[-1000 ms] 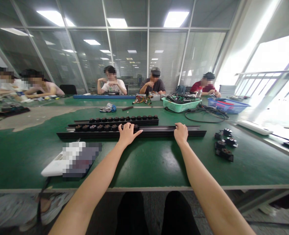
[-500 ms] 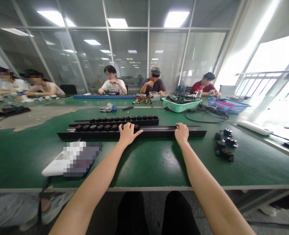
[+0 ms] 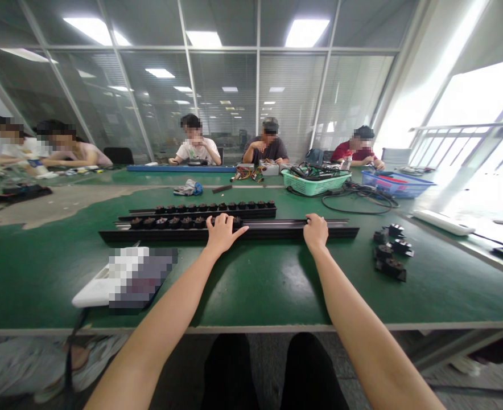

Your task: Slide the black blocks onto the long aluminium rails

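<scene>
A long black rail with a metallic track lies across the green table in front of me. Along its left half sits a row of black round-topped modules. My left hand bends its fingers over the right end of that row, its thumb pointing right along the rail; the fingers cover what they grip. Farther right, my right hand is closed around the rail, with its fingertips hidden behind. A second, shorter rail with similar modules lies just behind the first.
Several loose black modules lie at right. A white device is at front left. Beyond are a green basket of cables, a blue basket, a black cable and a crumpled cloth. Several people sit across the table.
Both hands and the rail are practically where they were. Across the table, the person in dark grey has shifted an arm slightly.
</scene>
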Motion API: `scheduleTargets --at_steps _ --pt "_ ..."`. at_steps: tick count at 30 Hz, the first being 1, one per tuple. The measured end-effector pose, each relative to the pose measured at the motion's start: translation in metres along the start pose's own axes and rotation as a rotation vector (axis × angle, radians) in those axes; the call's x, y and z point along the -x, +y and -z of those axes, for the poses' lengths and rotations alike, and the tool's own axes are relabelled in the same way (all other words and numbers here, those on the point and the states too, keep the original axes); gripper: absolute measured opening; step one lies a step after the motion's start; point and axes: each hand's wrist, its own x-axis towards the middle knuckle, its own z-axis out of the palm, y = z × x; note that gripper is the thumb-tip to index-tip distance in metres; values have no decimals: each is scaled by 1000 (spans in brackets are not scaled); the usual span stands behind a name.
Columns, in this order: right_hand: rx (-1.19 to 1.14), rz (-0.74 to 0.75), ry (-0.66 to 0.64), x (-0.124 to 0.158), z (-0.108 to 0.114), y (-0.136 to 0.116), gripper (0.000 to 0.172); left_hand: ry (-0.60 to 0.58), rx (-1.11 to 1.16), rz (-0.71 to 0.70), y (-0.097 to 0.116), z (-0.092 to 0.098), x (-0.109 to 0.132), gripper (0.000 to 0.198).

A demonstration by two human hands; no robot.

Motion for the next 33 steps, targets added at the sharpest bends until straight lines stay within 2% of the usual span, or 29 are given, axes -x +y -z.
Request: scheduleTargets --at_steps 33 --pt "-24 -18 45 -7 3 12 53 -12 0 1 0 0 -1 70"
